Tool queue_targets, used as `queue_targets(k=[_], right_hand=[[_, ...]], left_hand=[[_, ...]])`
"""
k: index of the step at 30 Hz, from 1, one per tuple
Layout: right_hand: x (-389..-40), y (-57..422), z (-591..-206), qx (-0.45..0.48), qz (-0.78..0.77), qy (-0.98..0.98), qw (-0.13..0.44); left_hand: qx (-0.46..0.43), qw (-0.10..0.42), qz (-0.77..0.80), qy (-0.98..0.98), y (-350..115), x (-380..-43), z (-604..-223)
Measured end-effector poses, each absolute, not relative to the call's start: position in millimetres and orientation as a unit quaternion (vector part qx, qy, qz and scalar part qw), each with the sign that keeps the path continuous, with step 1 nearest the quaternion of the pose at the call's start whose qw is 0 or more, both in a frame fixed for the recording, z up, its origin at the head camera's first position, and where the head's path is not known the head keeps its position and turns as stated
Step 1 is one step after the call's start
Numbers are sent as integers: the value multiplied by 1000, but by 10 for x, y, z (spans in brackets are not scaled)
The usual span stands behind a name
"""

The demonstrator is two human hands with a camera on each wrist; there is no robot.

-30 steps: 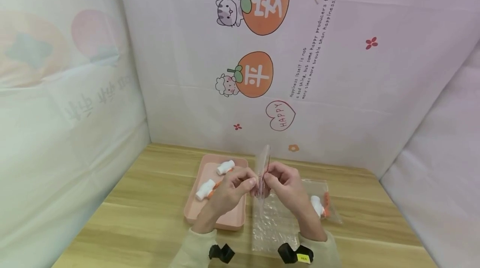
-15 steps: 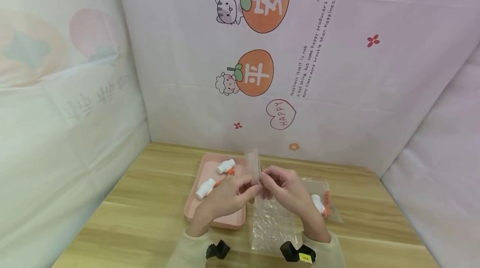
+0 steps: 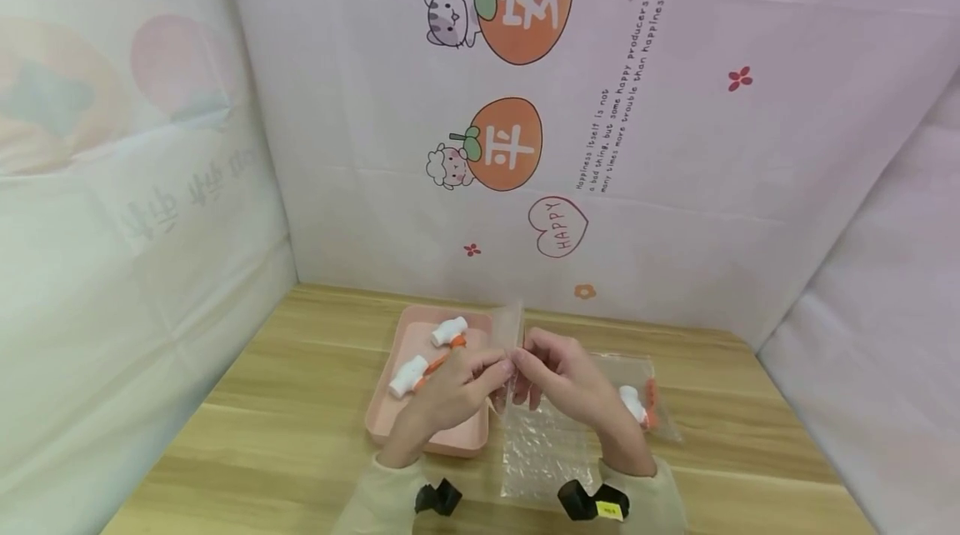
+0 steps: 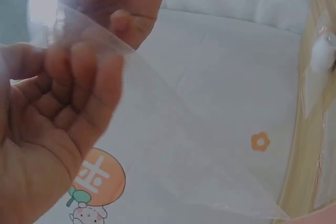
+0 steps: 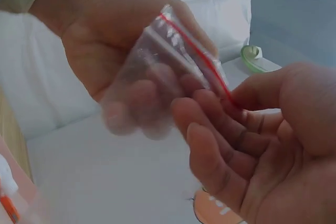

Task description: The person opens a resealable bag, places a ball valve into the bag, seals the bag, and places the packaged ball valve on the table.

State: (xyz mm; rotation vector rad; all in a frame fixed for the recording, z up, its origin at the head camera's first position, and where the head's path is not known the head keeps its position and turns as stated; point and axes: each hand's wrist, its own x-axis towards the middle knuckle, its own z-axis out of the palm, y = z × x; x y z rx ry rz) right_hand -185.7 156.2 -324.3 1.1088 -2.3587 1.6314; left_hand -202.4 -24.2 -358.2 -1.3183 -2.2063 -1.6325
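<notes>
Apparently working at the red strip (image 5: 195, 46) of a clear bag (image 5: 149, 59), pinching it above the table (image 3: 247, 410) with left hand (image 3: 448, 392) and right hand (image 3: 573, 381); next probably calling for a separate hold on each film layer. Struggling to make out any gap at the blurred mouth. Beyond, seeing crinkled plastic (image 3: 543, 452), a bagged white piece (image 3: 632, 403) and a pink tray (image 3: 465, 438) of two similar pieces (image 3: 408, 375), partly losing one behind left hand.

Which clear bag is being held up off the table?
The bag between the left hand and right hand, both pinching it; the other bags lie on the table.
</notes>
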Motion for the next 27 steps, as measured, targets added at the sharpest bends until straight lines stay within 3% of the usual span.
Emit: queue_targets(k=[3,7,10,14,19,27], right_hand=[[-1919,1567,-3310,375,577,-725,20],[-1933,1545,-3345,400,620,-674,32],[-1917,1519,-3349,424,643,-636,45],[-1885,1485,-3347,457,668,-584,62],[-1849,1447,-3341,483,671,-556,88],[-1851,1441,-3334,500,644,-567,119]], left_hand=[[-447,75,-571,-685,-228,-1958,-3489],[-465,68,-616,-632,-196,-1884,-3394],[-462,66,-637,-614,-160,-1883,-3435],[-455,101,-639,-612,-118,-1894,-3533],[-465,139,-629,-607,-100,-1848,-3520],[-494,143,-640,-571,-124,-1701,-3288]])
